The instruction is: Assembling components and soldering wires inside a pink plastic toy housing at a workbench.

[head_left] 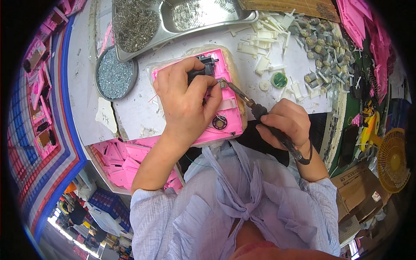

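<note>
A pink plastic casing (pixel 234 123) lies open-side up on a plastic-wrapped, cream-coloured pad (pixel 241 97) in front of me. Inside it sit a black mechanism (pixel 209 65) at the top and a small round speaker (pixel 219 122) lower down. My left hand (pixel 184 95) reaches over the casing, thumb and fingers pinched together beside a small metal part (pixel 222 84); whatever they hold is hidden. In my right hand (pixel 288 123) is a soldering iron (pixel 258 110), gripped by its black handle. Its tip meets or nearly meets that metal part, close to my left fingertips.
Left stands a round dish (pixel 134 82) of small screws; behind, a metal tray (pixel 190 31) of springs. White plastic parts (pixel 264 41), a green-filled round container (pixel 278 80) and several small motors (pixel 325 56) lie right. Pink casings (pixel 121 158) fill a box lower left. A yellow fan (pixel 392 160) stands far right.
</note>
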Motion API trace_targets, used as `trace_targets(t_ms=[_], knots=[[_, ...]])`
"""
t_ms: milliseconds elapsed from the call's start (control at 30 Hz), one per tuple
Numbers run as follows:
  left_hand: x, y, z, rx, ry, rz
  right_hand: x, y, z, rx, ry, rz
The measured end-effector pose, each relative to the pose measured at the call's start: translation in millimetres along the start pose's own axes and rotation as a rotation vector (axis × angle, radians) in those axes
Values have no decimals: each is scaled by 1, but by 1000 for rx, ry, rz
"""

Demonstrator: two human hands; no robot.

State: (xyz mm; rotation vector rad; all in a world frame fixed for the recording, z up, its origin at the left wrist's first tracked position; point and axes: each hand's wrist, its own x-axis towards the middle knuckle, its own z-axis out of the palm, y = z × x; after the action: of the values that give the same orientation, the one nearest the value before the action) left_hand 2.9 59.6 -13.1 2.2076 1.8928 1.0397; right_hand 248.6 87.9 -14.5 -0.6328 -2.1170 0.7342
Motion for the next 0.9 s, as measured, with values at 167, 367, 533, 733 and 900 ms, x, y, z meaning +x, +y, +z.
trace_targets(t_ms=[167, 367, 533, 733, 900], knots=[[0, -1, 1, 2, 6, 1, -2, 0, -1, -39, -14, -40], [1, 2, -3, 19, -39, 0, -2, 0, -5, -35, -16, -60], [2, 2, -3, 13, -37, -2, 0, 0, -6, -8, 1, -68], [1, 2, -2, 12, -11, -1, 2, -2, -13, 14, 31, -52], [-1, 2, -2, 17, -1, -10, 1, -4, -15, 4, 48, -33]])
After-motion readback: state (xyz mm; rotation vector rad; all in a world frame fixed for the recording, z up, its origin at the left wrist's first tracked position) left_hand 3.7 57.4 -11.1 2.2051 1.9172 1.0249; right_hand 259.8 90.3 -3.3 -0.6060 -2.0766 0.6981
